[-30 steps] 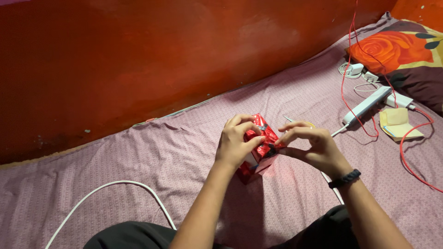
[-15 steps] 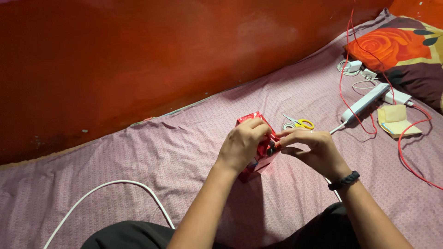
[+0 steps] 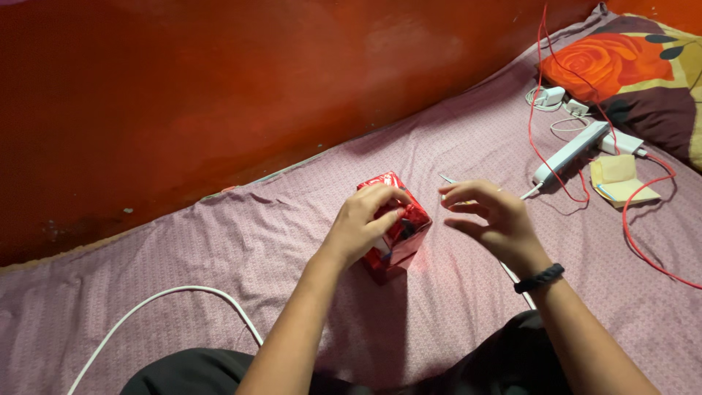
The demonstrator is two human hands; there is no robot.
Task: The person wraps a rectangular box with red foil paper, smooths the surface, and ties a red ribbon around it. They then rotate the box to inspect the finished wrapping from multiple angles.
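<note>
Left hand (image 3: 363, 223) curled with fingertips pressing down; right hand (image 3: 488, 219) hovers, fingers loosely spread.

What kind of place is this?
Likely a bedroom: the person sits on a mattress under a pink patterned sheet, against a red-orange painted wall, with a rose-print pillow at its far end.

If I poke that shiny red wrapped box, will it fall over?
Maybe. The red wrapped box stands tall and narrow on a soft bed sheet, so it looks tippy. Its glossy foil probably feels slippery. The left hand steadies it; the right hand hovers apart.
</note>
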